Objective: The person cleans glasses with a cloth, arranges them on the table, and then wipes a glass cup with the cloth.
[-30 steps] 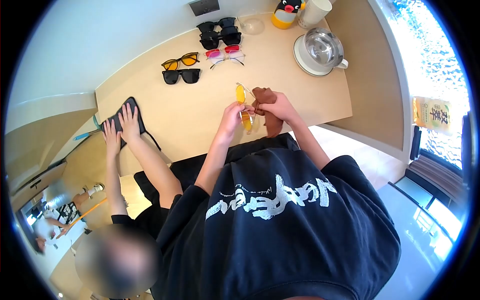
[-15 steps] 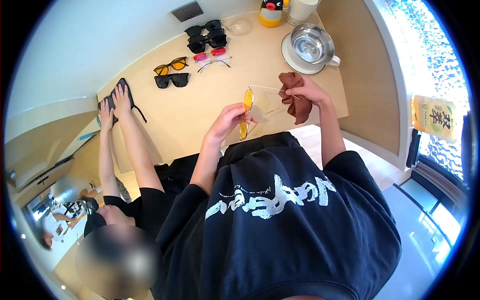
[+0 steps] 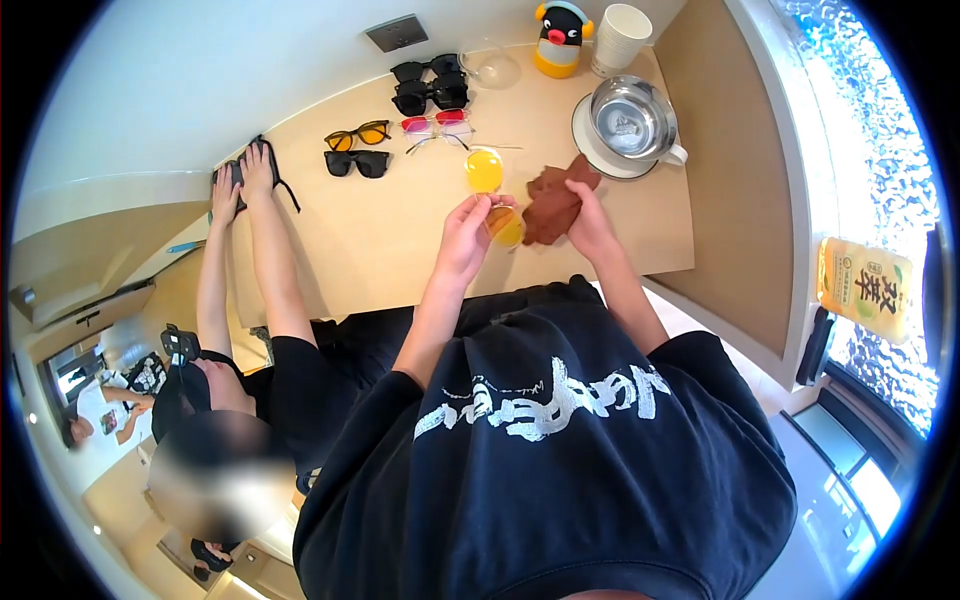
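Between the fingers of my left hand (image 3: 465, 238) is a pair of yellow-lensed glasses (image 3: 484, 171), pinched near the bridge with the lenses facing up toward me. My right hand (image 3: 592, 222) grips a crumpled brown cloth (image 3: 553, 203), whose left edge comes close beside the lower lens. Both hands are over the near part of the table (image 3: 400, 240). Farther back lie amber glasses (image 3: 357, 135), black sunglasses (image 3: 357, 164), more dark sunglasses (image 3: 430, 96) and glasses with pink-red lenses (image 3: 437, 124).
At the back right stand a steel bowl (image 3: 633, 118) on a white plate (image 3: 592, 155), a paper cup (image 3: 622, 40) and a penguin figure (image 3: 560, 40). On the left, another person's hands (image 3: 243, 180) rest on a dark case (image 3: 228, 170). A wooden side panel (image 3: 735, 180) bounds the right.
The glasses have turned so their lenses face me, and their temple is no longer in my right hand. My right hand and the cloth have moved left, toward the glasses.
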Demonstrator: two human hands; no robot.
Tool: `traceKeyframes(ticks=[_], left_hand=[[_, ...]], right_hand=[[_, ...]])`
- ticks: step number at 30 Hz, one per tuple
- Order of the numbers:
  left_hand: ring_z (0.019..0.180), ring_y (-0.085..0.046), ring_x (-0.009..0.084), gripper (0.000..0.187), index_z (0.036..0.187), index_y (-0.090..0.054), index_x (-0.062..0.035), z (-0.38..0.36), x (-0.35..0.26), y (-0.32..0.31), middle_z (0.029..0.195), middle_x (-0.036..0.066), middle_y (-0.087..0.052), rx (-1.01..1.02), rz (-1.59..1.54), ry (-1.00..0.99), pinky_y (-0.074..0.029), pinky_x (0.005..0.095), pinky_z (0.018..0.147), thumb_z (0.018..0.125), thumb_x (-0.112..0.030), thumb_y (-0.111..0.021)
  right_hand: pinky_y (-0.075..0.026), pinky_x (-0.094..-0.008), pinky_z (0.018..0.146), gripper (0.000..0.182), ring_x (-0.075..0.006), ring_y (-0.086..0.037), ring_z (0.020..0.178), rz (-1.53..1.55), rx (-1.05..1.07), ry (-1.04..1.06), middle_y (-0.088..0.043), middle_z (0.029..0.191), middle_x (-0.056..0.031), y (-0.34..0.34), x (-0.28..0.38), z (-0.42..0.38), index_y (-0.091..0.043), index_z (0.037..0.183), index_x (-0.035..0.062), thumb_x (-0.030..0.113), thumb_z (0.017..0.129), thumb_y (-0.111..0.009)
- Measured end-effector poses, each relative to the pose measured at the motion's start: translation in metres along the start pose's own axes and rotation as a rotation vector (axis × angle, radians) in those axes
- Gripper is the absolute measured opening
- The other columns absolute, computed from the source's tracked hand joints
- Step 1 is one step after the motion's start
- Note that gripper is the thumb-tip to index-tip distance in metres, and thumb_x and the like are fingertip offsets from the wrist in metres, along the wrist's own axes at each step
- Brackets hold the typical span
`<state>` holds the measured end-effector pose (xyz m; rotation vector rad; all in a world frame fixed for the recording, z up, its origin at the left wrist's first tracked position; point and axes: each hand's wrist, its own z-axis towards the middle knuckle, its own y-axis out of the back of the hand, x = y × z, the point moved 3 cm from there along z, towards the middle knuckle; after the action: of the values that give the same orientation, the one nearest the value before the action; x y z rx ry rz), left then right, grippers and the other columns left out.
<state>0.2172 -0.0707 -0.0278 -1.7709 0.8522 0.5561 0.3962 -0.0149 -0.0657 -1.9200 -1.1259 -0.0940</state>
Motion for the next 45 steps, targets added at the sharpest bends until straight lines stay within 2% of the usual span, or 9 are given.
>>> traceKeyframes(ticks=[8,12,14,17,21,28,35,38,45], left_hand=[[0.107,-0.053,0.0245,0.018,0.098,-0.054,-0.0020,0.013,-0.019,0.002,0.107,0.013,-0.057,-0.086,-0.310,-0.132,-0.039,0.0378,0.098,0.092,-0.017,-0.047],[0.109,-0.052,0.0235,0.017,0.099,-0.054,-0.0033,0.023,-0.025,0.007,0.108,0.012,-0.057,-0.148,-0.443,-0.057,-0.040,0.0378,0.098,0.093,-0.017,-0.046],[0.108,-0.053,0.0232,0.015,0.098,-0.053,-0.0038,0.025,-0.025,0.012,0.107,0.011,-0.058,-0.155,-0.535,0.001,-0.040,0.0382,0.098,0.093,-0.015,-0.044],[0.106,-0.054,0.0241,0.015,0.095,-0.053,-0.0042,0.026,-0.022,0.011,0.104,0.011,-0.058,-0.119,-0.657,0.023,-0.041,0.0389,0.098,0.094,-0.014,-0.042],[0.104,-0.055,0.0243,0.016,0.095,-0.052,-0.0039,0.029,-0.009,0.002,0.103,0.011,-0.059,-0.176,-0.625,0.065,-0.042,0.0392,0.097,0.094,-0.014,-0.040],[0.104,-0.053,0.0266,0.018,0.097,-0.049,-0.0025,0.043,-0.025,0.001,0.102,0.012,-0.057,-0.342,-0.477,-0.053,-0.042,0.0396,0.096,0.095,-0.017,-0.039],[0.099,-0.054,0.0250,0.021,0.099,-0.048,-0.0024,0.052,-0.020,0.002,0.102,0.012,-0.057,-0.283,-0.667,-0.039,-0.043,0.0366,0.092,0.096,-0.018,-0.034],[0.095,-0.054,0.0240,0.023,0.101,-0.048,-0.0025,0.056,-0.009,0.010,0.102,0.011,-0.057,-0.268,-0.741,-0.025,-0.044,0.0365,0.089,0.097,-0.019,-0.033],[0.094,-0.056,0.0233,0.023,0.100,-0.050,-0.0034,0.036,-0.021,0.015,0.103,0.009,-0.059,-0.313,-0.754,0.036,-0.046,0.0369,0.088,0.097,-0.020,-0.034]], right_hand=[[-0.046,-0.0291,0.083,0.031,-0.0174,-0.058,0.092,-0.698,0.576,-0.151,-0.060,0.098,-0.0097,-0.051,0.003,-0.014,-0.053,0.110,-0.0014,0.007,0.080,-0.053],[-0.045,-0.0275,0.081,0.027,-0.0156,-0.056,0.092,-0.963,0.692,0.253,-0.057,0.103,-0.0095,-0.069,-0.007,-0.005,-0.053,0.107,-0.0018,0.012,0.083,-0.055],[-0.044,-0.0279,0.081,0.028,-0.0142,-0.054,0.093,-1.127,0.576,0.122,-0.054,0.105,-0.0099,-0.068,-0.009,0.001,-0.052,0.105,-0.0014,0.020,0.087,-0.054],[-0.044,-0.0325,0.079,0.037,-0.0179,-0.055,0.088,-0.823,0.089,0.467,-0.058,0.091,-0.0091,-0.059,-0.003,0.014,-0.051,0.104,-0.0012,0.033,0.091,-0.046],[-0.044,-0.0321,0.080,0.041,-0.0201,-0.057,0.088,-1.121,0.180,0.338,-0.061,0.094,-0.0102,-0.039,0.002,0.021,-0.050,0.108,-0.0046,0.033,0.092,-0.046],[-0.040,-0.0284,0.088,0.033,-0.0141,-0.051,0.098,-0.957,0.560,0.051,-0.056,0.106,-0.0101,-0.066,0.001,-0.020,-0.050,0.114,-0.0023,0.020,0.090,-0.046],[-0.047,-0.0384,0.074,0.026,-0.0339,-0.059,0.087,-1.278,0.233,0.672,-0.060,0.097,-0.0189,-0.099,0.007,-0.038,-0.050,0.105,0.0018,0.020,0.086,-0.051],[-0.046,-0.0405,0.073,0.029,-0.0393,-0.056,0.086,-1.412,0.215,0.662,-0.059,0.091,-0.0219,-0.103,0.006,-0.041,-0.050,0.101,0.0014,0.024,0.084,-0.055],[-0.038,-0.0443,0.079,0.033,-0.0309,-0.058,0.074,-1.786,0.281,0.779,-0.060,0.076,-0.0123,-0.102,-0.002,-0.033,-0.056,0.089,0.0050,0.035,0.077,-0.063]])
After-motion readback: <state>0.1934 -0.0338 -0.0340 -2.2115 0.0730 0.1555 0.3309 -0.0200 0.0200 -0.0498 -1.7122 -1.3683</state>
